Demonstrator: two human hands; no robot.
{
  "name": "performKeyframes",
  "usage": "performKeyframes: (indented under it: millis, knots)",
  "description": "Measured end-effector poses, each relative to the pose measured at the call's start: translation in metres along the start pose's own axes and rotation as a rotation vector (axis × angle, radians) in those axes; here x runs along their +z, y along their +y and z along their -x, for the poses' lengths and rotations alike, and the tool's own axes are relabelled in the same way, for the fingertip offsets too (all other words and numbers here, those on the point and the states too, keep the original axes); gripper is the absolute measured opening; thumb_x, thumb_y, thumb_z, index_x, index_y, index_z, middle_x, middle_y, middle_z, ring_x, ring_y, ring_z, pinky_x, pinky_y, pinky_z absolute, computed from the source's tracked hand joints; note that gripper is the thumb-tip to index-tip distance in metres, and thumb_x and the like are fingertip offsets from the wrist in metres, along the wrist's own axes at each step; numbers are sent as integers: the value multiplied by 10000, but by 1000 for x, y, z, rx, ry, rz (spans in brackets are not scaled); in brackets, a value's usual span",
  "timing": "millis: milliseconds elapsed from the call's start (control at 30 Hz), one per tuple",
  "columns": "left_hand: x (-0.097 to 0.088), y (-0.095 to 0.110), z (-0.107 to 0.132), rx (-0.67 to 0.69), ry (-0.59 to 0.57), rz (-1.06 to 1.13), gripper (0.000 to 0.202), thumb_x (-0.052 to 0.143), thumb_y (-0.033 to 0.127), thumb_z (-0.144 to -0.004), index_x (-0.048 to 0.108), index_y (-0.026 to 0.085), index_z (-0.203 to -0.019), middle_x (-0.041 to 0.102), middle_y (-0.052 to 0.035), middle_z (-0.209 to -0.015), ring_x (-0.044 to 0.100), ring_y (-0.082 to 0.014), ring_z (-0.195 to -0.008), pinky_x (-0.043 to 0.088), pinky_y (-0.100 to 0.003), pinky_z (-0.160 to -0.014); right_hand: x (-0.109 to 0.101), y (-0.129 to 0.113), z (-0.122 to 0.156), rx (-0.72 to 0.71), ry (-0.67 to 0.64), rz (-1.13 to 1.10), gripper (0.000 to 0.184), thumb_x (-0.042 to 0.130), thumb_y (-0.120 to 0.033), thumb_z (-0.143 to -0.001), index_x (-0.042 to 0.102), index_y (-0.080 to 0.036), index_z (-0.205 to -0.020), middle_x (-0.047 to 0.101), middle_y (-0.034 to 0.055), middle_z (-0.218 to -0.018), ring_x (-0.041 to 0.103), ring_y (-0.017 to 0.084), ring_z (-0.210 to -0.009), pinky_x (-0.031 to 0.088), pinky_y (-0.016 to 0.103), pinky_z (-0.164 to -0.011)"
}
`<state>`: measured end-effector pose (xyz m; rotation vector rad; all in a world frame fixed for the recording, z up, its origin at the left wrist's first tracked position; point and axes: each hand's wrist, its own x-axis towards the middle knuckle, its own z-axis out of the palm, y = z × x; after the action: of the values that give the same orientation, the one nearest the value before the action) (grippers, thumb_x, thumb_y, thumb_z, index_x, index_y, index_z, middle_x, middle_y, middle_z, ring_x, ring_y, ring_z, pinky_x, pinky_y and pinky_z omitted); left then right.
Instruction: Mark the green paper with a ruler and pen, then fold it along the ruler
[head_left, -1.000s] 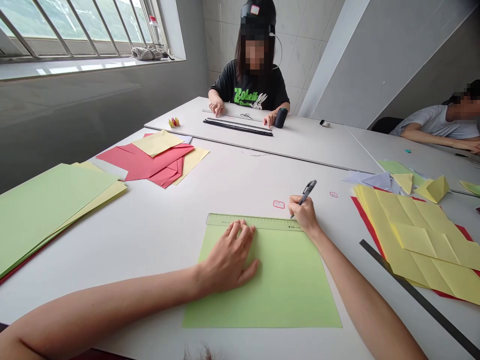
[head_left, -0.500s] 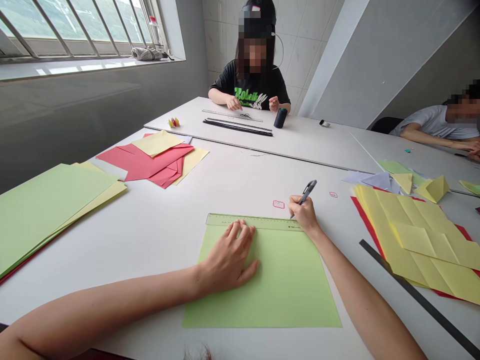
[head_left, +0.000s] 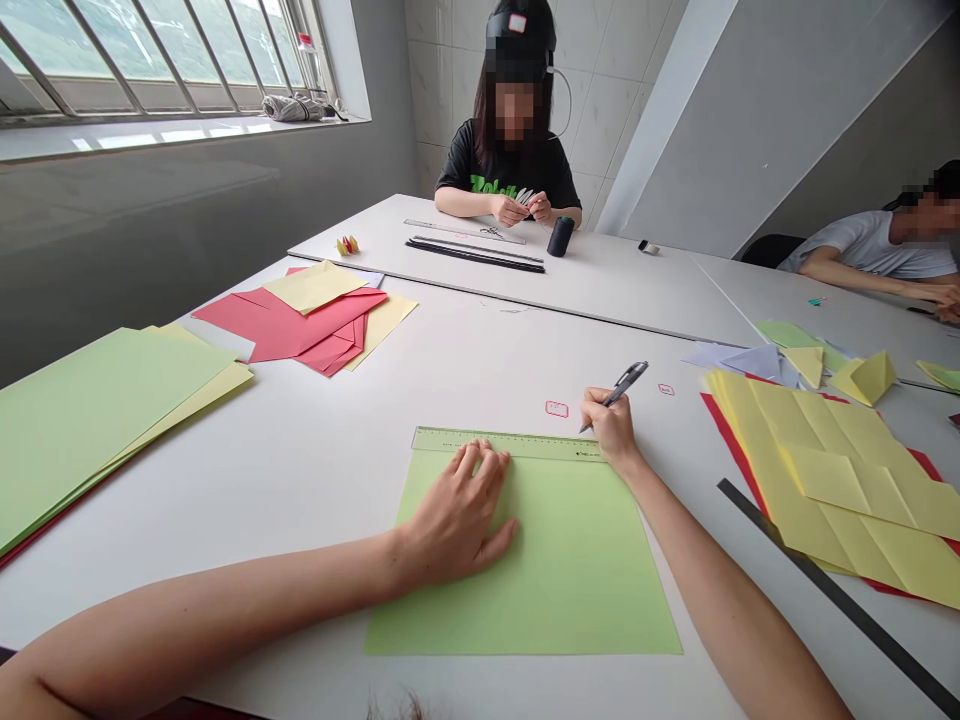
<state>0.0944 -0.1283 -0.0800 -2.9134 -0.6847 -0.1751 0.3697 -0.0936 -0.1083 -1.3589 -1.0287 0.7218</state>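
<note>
Far left, a stack of green, yellow and red paper (head_left: 112,410), then bare white tabletop (head_left: 292,480) stretching right to the green sheet (head_left: 562,580)! Overlapping red and yellow papers (head_left: 300,322) sit beyond; a red-capped bottle (head_left: 310,65) stands by the window, contents too unclear to tell. Here's the left hand (head_left: 461,520): palm down, thumb spread, fingers over the clear ruler (head_left: 540,447) along the sheet's far edge, clamped on nothing. Across the seam, black strips (head_left: 474,254) and a dark cylinder (head_left: 560,237). Right hand (head_left: 611,425), fingers closed round a pen (head_left: 626,383), tip by the ruler's far edge! Farther right, a black band (head_left: 832,597) slants past that forearm, meeting creased yellow sheets (head_left: 847,450).
</note>
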Motion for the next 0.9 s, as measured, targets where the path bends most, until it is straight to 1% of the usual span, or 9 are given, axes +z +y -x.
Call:
performKeyframes:
  millis: [133, 233, 367, 467, 567, 633, 733, 833, 900]
  knots:
    - [-1, 0, 0, -1, -12, 5, 666, 384, 438, -977, 461, -83, -1385, 535, -289, -1260, 466, -436, -1223, 415, -547, -1045, -11, 1, -8, 22, 86, -158, 236, 527, -171, -571, 318, -213, -468, 303, -67, -442, 272, 69, -419, 189, 242, -422]
    - [0, -1, 0, -1, -13, 10, 680, 370, 464, -987, 461, -80, -1385, 533, -290, -1260, 472, -435, -1212, 417, -550, -1038, -28, 2, -18, 34, 168, -241, 202, 567, -208, -629, 390, -215, -531, 420, -58, -452, 336, 73, -405, 229, 228, -410]
    - [1, -1, -1, -3, 2, 14, 700, 376, 488, -988, 450, -82, -1388, 526, -301, -1257, 485, -434, -1188, 426, -551, -1016, -55, 4, -28, 9, 320, -285, 164, 646, -241, -673, 489, -208, -643, 562, -51, -525, 422, 64, -425, 318, 201, -434]
    - [2, -1, 0, -5, 12, 26, 698, 378, 495, -986, 448, -69, -1390, 525, -298, -1253, 485, -430, -1183, 425, -550, -1011, -67, 8, -32, -4, 389, -277, 178, 687, -266, -688, 521, -207, -709, 629, -38, -579, 450, 60, -416, 334, 190, -428]
    - [3, -1, 0, -4, 26, 41, 689, 383, 502, -985, 457, -53, -1386, 528, -287, -1246, 488, -421, -1180, 420, -548, -1017, -71, 12, -32, -6, 399, -248, 202, 721, -293, -696, 555, -205, -770, 661, -27, -598, 442, 57, -383, 312, 183, -401]
    - [2, -1, 0, 0, 27, 46, 689, 385, 509, -985, 466, -49, -1382, 527, -284, -1245, 489, -420, -1178, 422, -545, -1017, -70, 14, -32, -6, 384, -227, 222, 738, -313, -698, 569, -205, -793, 669, -24, -598, 434, 54, -369, 299, 177, -391]
    - [1, -5, 0, 14, 9, 55, 703, 376, 519, -987, 474, -52, -1386, 531, -277, -1242, 487, -424, -1189, 427, -538, -1018, -65, 13, -30, -9, 342, -198, 237, 741, -345, -712, 593, -205, -833, 678, -18, -599, 444, 55, -366, 310, 173, -394]
    - [-2, -18, -2, 90, -6, 115, 721, 374, 544, -994, 451, -28, -1427, 531, -260, -1268, 473, -415, -1237, 430, -516, -1038, -59, 8, -28, -25, 293, -166, 255, 712, -389, -749, 633, -198, -898, 696, -2, -623, 465, 59, -375, 331, 176, -406]
    - [-2, -29, -4, 163, -8, 177, 732, 383, 575, -994, 438, 8, -1455, 514, -251, -1328, 461, -396, -1279, 428, -496, -1060, -53, 5, -25, -38, 258, -145, 278, 685, -422, -780, 654, -192, -933, 711, 14, -648, 486, 65, -385, 352, 185, -420]
